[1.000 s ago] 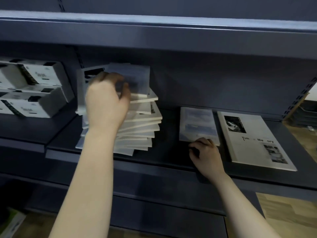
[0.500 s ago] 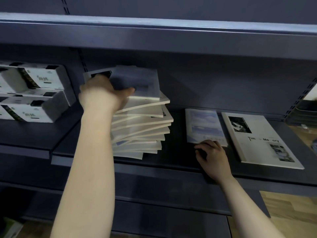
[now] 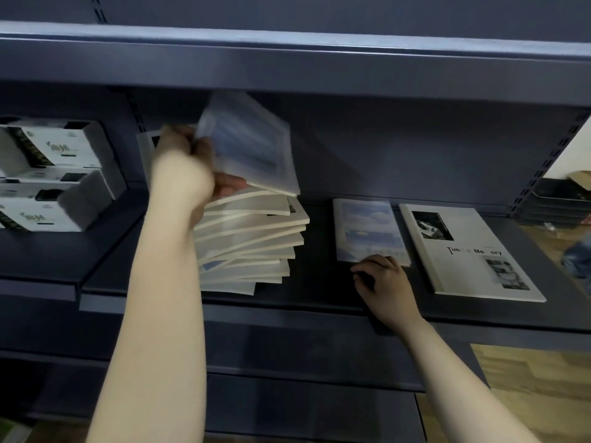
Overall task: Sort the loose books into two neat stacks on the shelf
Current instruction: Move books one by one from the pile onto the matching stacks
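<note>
The fingers of the left hand (image 3: pixel 188 167) are curling round the left edge of a blue-covered book (image 3: pixel 252 145), with the thumb pressing up from beneath. The hand is holding it tilted, left edge high, clear above the loose stack (image 3: pixel 252 241). Motion is blurring this part, so I cannot make out the finer grip.

The stack beneath is fanning untidily, its pale page edges splaying toward the right.

Over to the right, the right hand (image 3: pixel 383 282) is resting on the shelf (image 3: pixel 319 298) with its fingers curled at the near edge of a small blue book (image 3: pixel 364 228) lying flat. Whether they are pinching that edge or only touching it, I cannot tell.

That flat book looks like the match for the one in the air, so the next move is probably turning on this: the target is lying to the right of and below the left hand, its long axis running front to back. The right hand is far nearer to it, seemingly steadying it.

A large white book (image 3: pixel 463 247) is lying just beside it, further right, and white boxes (image 3: pixel 54 174) are sitting well to the left.
</note>
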`<state>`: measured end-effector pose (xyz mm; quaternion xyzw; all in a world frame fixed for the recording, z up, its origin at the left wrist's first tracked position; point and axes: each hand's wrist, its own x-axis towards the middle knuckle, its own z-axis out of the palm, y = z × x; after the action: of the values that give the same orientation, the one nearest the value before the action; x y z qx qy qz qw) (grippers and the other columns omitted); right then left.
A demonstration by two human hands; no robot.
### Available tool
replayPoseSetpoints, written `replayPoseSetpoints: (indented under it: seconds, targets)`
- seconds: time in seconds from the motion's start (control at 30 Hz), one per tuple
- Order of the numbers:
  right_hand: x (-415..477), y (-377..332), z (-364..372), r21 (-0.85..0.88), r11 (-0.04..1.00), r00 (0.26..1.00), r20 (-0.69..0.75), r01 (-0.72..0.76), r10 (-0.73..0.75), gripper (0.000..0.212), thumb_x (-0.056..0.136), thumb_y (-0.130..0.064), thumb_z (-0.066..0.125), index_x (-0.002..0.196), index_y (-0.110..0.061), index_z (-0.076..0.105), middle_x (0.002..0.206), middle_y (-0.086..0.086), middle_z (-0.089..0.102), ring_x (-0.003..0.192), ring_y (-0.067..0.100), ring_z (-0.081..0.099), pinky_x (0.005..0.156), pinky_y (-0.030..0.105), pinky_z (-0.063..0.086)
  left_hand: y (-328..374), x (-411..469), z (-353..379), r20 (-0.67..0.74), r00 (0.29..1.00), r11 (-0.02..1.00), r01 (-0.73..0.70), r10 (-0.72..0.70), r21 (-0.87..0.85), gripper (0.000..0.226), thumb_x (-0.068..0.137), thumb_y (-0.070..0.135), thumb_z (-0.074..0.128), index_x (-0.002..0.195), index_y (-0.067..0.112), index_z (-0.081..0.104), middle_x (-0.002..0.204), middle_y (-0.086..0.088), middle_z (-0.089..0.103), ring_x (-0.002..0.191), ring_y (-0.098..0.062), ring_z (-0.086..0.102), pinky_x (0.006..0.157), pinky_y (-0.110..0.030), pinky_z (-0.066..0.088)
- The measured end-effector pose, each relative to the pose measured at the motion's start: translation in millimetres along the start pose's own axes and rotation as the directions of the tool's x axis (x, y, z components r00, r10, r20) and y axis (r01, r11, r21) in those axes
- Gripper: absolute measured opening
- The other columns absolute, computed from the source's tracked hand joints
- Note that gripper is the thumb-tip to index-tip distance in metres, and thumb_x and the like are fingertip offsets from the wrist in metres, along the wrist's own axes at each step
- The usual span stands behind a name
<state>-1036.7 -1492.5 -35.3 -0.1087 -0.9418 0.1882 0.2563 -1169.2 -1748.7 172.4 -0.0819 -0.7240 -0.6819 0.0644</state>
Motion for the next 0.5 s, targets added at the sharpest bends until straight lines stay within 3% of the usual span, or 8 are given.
replayPoseSetpoints:
  seconds: [0.17, 0.37, 0.43, 0.5]
  targets:
    - [1, 1, -9, 0.060, 0.998, 0.999, 0.045, -0.008, 0.005, 0.018, 0.082, -0.011, 0.066, 0.097, -0.018, 0.072, 0.099, -0.001, 0.064, 0.096, 0.023, 0.056, 0.079, 0.030, 0.044, 6, -34, 22, 0.083, 0.992, 0.983, -0.084, 0.099, -0.166, 0.017, 0.103, 0.014, 0.034, 0.118, 0.007, 0.035, 0.104, -0.015, 0.059, 0.047, -0.021, 0.066, 0.040, -0.022, 0.047]
    - [2, 17, -37, 0.233, 0.965, 0.993, 0.041, -0.121, 0.114, 0.019, 0.085, -0.011, 0.066, 0.102, -0.018, 0.071, 0.100, 0.000, 0.067, 0.087, 0.015, 0.065, 0.082, 0.028, 0.051, 2, -87, 72, 0.237, 0.971, 0.912, 0.125, -0.031, -0.391, 0.006, 0.103, 0.015, 0.034, 0.103, 0.019, 0.038, 0.102, -0.013, 0.058, 0.048, -0.018, 0.066, 0.040, -0.019, 0.049]
    - [1, 21, -49, 0.359, 0.910, 0.978, 0.054, -0.205, 0.200, 0.017, 0.087, -0.011, 0.064, 0.098, -0.023, 0.070, 0.096, -0.003, 0.069, 0.083, 0.008, 0.066, 0.076, 0.021, 0.050, -12, -101, 93, 0.291, 0.954, 0.889, 0.196, -0.075, -0.415, 0.010, 0.103, 0.015, 0.034, 0.103, 0.022, 0.040, 0.105, -0.014, 0.059, 0.049, -0.020, 0.067, 0.039, -0.019, 0.049]
    - [0, 27, -60, 0.450, 0.845, 0.955, 0.067, -0.288, 0.289, 0.019, 0.089, -0.011, 0.062, 0.091, -0.030, 0.066, 0.087, -0.005, 0.070, 0.079, 0.008, 0.066, 0.072, 0.024, 0.051, -30, -112, 111, 0.352, 0.929, 0.869, 0.265, -0.114, -0.417, 0.010, 0.103, 0.014, 0.036, 0.110, 0.019, 0.041, 0.109, -0.016, 0.059, 0.053, -0.024, 0.068, 0.041, -0.020, 0.049]
